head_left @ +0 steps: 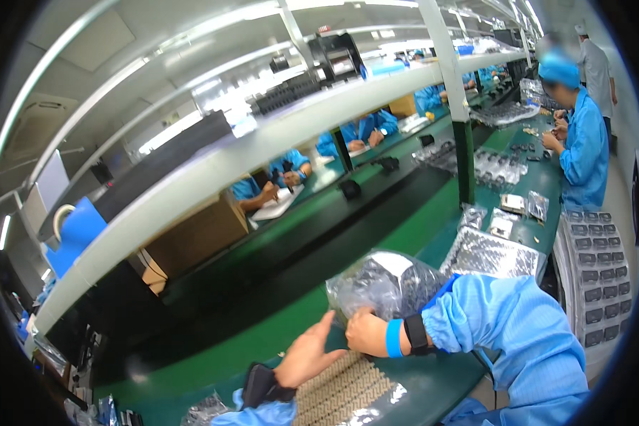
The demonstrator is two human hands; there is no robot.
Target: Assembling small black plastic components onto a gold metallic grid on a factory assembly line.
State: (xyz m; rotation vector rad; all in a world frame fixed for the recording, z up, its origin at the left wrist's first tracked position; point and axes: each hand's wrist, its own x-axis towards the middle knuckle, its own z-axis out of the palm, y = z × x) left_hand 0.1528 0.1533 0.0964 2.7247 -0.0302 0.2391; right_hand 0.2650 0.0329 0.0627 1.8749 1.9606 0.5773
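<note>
A clear plastic bag (362, 284) full of dark parts, with a white label on top, rests on the green bench at the middle. My right hand (367, 332) is at the bag's near side, its fingers curled and closed on the plastic; the fingertips are partly hidden. My left hand (309, 359) is just left of it, thumb and fingers apart, holding nothing. Below both hands lies a beige patterned tray (346, 392), partly covered by the left hand. I cannot make out the parts inside the bag.
A silvery bubble-textured sheet (491, 254) lies right of the bag. Beyond it are small bagged parts (503, 224) and clear trays (493, 167). A dark conveyor belt (263, 277) runs along the far side under a white shelf (277, 124). A co-worker (582, 145) works at right, beside stacked trays (595, 277).
</note>
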